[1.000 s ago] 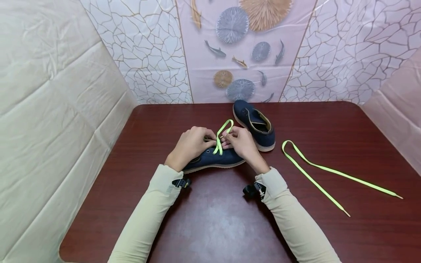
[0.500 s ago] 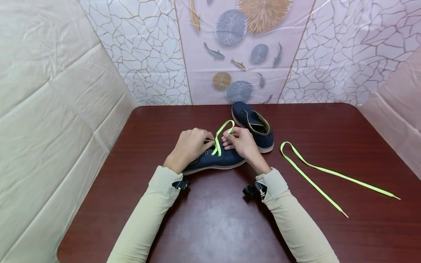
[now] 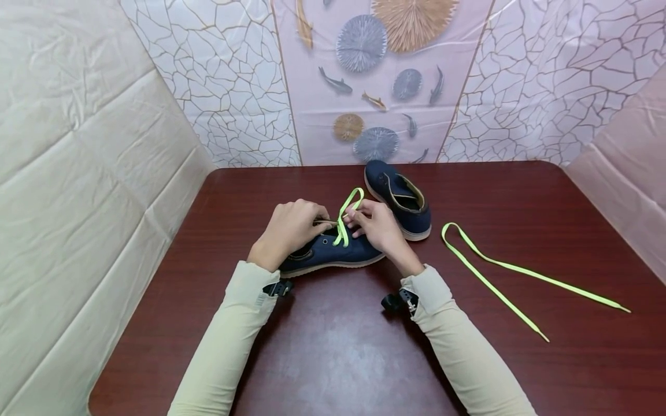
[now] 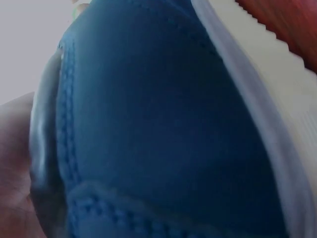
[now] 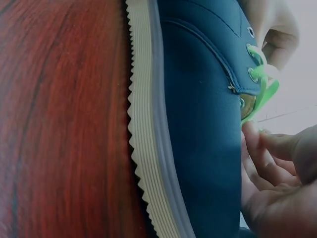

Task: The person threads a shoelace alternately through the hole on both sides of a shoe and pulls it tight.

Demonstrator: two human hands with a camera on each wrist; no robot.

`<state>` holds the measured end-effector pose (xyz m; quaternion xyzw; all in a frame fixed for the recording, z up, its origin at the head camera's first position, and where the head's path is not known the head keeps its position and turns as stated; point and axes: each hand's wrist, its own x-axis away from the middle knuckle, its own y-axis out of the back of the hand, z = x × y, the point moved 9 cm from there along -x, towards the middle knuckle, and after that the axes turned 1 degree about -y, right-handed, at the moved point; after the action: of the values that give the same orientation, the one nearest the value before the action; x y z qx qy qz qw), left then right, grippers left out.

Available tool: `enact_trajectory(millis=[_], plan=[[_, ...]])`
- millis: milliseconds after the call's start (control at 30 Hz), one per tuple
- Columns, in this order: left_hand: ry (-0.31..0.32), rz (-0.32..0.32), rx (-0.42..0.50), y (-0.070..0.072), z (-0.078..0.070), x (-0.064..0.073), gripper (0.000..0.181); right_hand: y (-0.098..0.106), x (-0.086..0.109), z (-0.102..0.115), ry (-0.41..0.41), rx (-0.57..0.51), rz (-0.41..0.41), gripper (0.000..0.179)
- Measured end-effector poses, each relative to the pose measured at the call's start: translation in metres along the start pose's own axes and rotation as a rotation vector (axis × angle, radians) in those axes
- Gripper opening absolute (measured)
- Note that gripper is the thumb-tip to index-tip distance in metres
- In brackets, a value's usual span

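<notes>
A dark blue shoe (image 3: 333, 254) lies sideways across the table, toe to the right. The left hand (image 3: 291, 228) is over its opening, fingers and thumb gripping the upper's far edge beside the eyelets. A neon yellow-green shoelace (image 3: 341, 231) passes through the front eyelets and stands up in a loop. The right hand (image 3: 377, 225) is by the toe end; its thumb and forefinger pinch the lace, also seen in the right wrist view, where its tip is hidden. The shoe's side (image 4: 163, 119) fills most of the left wrist view.
A second blue shoe (image 3: 400, 199), its eyelets unlaced, stands behind the right hand. Another yellow-green lace (image 3: 499, 264) lies folded in a long bend on the right of the dark red table (image 3: 333, 358). Patterned cloth walls (image 3: 374, 86) surround the table's back and sides.
The left hand and the shoe have shifted slightly left, and more of the shoe's opening shows. The right hand and the lace loop have also moved a little left; the pinch stays.
</notes>
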<state>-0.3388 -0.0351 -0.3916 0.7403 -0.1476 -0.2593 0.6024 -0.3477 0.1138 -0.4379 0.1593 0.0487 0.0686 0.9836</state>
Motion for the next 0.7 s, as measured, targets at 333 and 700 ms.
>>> enact_trajectory(millis=[333,700], plan=[[-0.08,-0.034,0.056,-0.006,-0.003,-0.002,0.011,-0.006,0.002,0.006,0.096,0.119,0.01,0.018],[0.002,-0.061,0.14,-0.014,-0.002,-0.004,0.014,-0.006,-0.001,-0.001,0.032,-0.016,-0.022,0.018]])
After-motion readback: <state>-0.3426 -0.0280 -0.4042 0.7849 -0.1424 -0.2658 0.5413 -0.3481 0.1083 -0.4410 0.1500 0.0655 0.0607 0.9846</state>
